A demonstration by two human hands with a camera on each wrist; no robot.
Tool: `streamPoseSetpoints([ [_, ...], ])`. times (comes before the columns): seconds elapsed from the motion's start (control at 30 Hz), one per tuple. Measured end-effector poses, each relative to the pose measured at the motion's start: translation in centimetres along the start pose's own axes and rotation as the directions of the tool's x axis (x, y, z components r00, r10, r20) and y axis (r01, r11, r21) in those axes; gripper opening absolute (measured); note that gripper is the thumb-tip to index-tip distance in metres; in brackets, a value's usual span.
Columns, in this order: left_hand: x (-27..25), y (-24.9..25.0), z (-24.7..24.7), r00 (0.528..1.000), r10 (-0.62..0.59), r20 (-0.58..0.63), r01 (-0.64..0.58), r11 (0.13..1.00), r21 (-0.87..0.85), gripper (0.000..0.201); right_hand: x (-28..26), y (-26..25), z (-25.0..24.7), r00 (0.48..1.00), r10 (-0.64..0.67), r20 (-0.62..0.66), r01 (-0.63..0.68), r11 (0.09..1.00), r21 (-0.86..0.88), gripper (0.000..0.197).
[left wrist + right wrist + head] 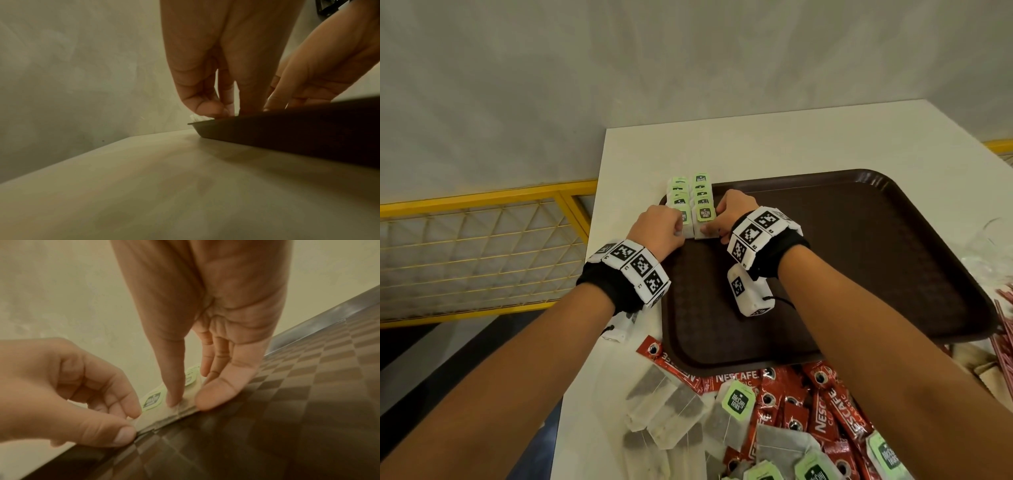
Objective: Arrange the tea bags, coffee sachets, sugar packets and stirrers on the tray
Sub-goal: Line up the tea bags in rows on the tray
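A: What's the biggest thing there?

B: A white table (774, 144), with a dark brown tray (859, 260) on it.

A: And off the tray?

B: A loose pile of red coffee sachets (825, 407) and tea bags (674, 411) at the near edge.

A: On the tray?

B: Two rows of tea bags with green tags (697, 198) in its far left corner.

A: The hands?

B: The left hand (659, 229) pinches the near end of the left row between curled fingers and thumb. The right hand (729, 216) presses the right row, thumb and fingers nearly straight.
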State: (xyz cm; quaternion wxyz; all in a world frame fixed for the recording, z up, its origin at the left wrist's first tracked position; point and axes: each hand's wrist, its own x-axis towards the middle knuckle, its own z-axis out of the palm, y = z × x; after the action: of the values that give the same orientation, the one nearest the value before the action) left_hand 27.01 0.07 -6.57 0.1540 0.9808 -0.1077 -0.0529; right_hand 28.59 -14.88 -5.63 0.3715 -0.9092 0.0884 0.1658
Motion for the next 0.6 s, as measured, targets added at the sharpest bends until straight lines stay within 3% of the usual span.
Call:
streamPoseSetpoints([
  [0.33,-0.9,0.2,-1.2,1.000,-0.006,-0.025,0.005,1.000,-0.029,0.022,-0.4,0.0,-0.4,1.000,0.013,-0.011,-0.013,0.999,-0.033,0.045],
  [0.47,-3.8,0.7,-3.3,0.998,0.003,-0.059,-0.013,0.987,-0.158,0.023,-3.8,-0.5,-1.5,0.993,-0.087,-0.073,0.085,0.996,-0.031,0.047],
  [0.53,-6.3,1.0,-4.0,1.000,0.000,-0.021,-0.004,0.980,-0.200,0.022,-6.4,-0.6,-1.4,0.986,-0.162,-0.032,0.161,0.987,-0.024,0.040],
  [0.6,-9.0,1.0,-4.0,0.998,-0.011,0.057,0.022,0.980,-0.199,0.023,-9.1,-0.7,-0.7,0.973,-0.208,0.101,0.208,0.978,0.006,0.033],
])
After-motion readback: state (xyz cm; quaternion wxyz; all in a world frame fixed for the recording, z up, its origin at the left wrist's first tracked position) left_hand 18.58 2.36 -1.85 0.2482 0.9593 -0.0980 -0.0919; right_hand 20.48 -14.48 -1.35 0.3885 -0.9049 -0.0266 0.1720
